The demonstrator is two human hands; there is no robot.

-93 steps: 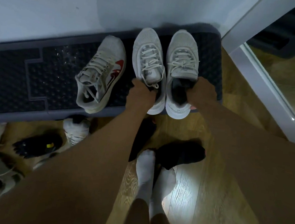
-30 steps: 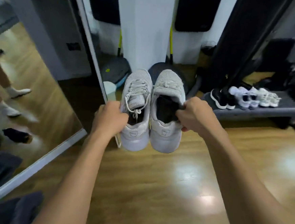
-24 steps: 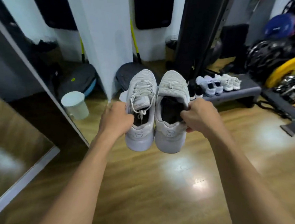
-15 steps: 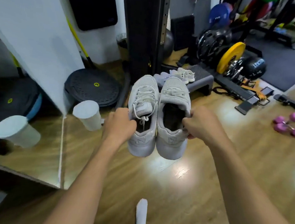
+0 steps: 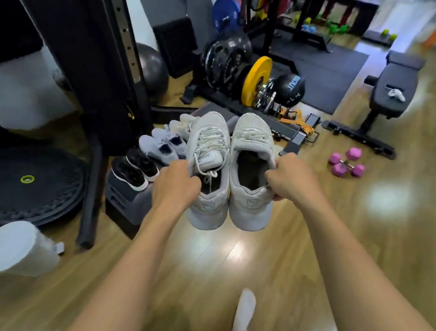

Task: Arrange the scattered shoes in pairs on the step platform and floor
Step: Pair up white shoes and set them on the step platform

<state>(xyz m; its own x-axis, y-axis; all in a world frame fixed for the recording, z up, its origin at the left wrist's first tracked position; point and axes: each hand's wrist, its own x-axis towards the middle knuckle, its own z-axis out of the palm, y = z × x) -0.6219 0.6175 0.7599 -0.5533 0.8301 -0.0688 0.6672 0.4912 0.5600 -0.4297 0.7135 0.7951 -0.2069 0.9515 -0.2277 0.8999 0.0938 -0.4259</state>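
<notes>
I carry a pair of pale grey sneakers side by side in the air above the wooden floor. My left hand [image 5: 176, 185] grips the left grey sneaker [image 5: 209, 164] at its collar. My right hand [image 5: 292, 180] pinches the collar of the right grey sneaker [image 5: 250, 191]. Ahead and to the left stands a dark step platform [image 5: 123, 197]. On it sit a black pair [image 5: 135, 170], a light blue-grey pair [image 5: 162, 145] and a white shoe [image 5: 181, 126], partly hidden behind the carried sneakers.
A black rack upright [image 5: 95, 59] rises left of the platform, with a round black balance disc [image 5: 25, 184] and a white bin [image 5: 14, 248] nearer me. Weight plates [image 5: 256, 81], a bench [image 5: 392, 87] and pink dumbbells [image 5: 346, 162] lie beyond. My white-socked foot [image 5: 244, 311] is below.
I lifted the grey pair off one platform, turned away from the mirror and wall, and now face the gym; the second platform with shoes has come much closer.
</notes>
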